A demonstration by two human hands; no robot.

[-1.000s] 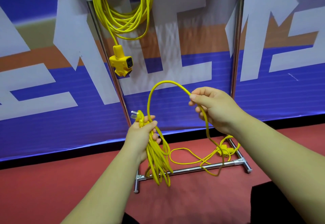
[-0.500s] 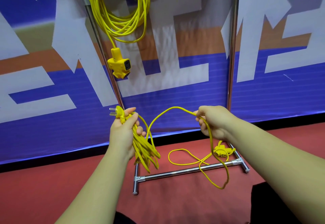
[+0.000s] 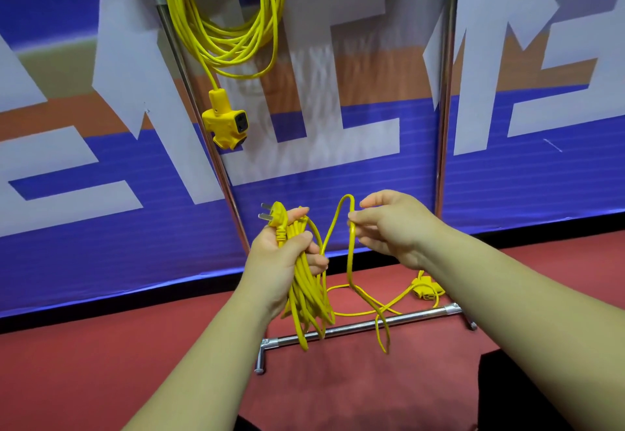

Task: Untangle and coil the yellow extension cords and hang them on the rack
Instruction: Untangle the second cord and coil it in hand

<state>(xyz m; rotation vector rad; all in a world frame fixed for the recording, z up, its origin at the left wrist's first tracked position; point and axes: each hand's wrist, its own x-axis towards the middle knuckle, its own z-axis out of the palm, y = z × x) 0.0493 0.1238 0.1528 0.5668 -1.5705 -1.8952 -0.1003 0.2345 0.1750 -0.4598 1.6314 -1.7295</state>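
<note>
Left hand [image 3: 280, 258] grips the coiled cord [image 3: 306, 295], fingers [image 3: 316, 261] curled round it; right hand [image 3: 395, 227] pinches the next loop [image 3: 351, 244] beside it. The rest trails over the floor [image 3: 135, 363] by the rack [image 3: 358, 327]. Best match loop sizes, untwisted.

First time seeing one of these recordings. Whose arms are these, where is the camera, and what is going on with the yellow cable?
No robot: the single picture comes from a camera on a person's head, looking down at their bare hands. The left hand grips a coiled bundle of yellow cord, plug sticking up. The right hand pinches a loose loop of it; the rest trails over the red floor to a socket block by the rack's bottom bar. Another coiled cord hangs on the rack above.
</note>
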